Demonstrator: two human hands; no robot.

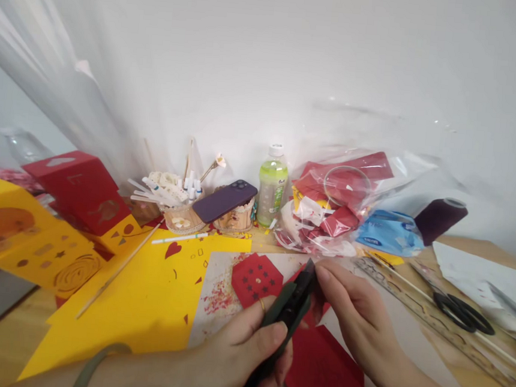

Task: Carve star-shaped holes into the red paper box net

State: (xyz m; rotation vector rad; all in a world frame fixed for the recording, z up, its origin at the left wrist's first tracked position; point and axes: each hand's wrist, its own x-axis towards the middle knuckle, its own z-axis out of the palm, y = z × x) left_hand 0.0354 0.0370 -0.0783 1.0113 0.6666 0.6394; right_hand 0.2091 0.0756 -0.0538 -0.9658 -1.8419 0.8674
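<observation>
the left hand [252, 339] is wrapped round a dark tool [292, 310], and the tool's tip points up and away. the right hand [361, 305] has its fingertips bent in close to that tip; i can't tell if they pinch the red paper [294, 277] just behind it. 1 red piece with small stars [257, 277] lies just past the left hand, and a big red sheet [328, 368] lies between the 2 wrists. to do this well, i think a slow squeeze and fingers clear of the tip help most.
</observation>
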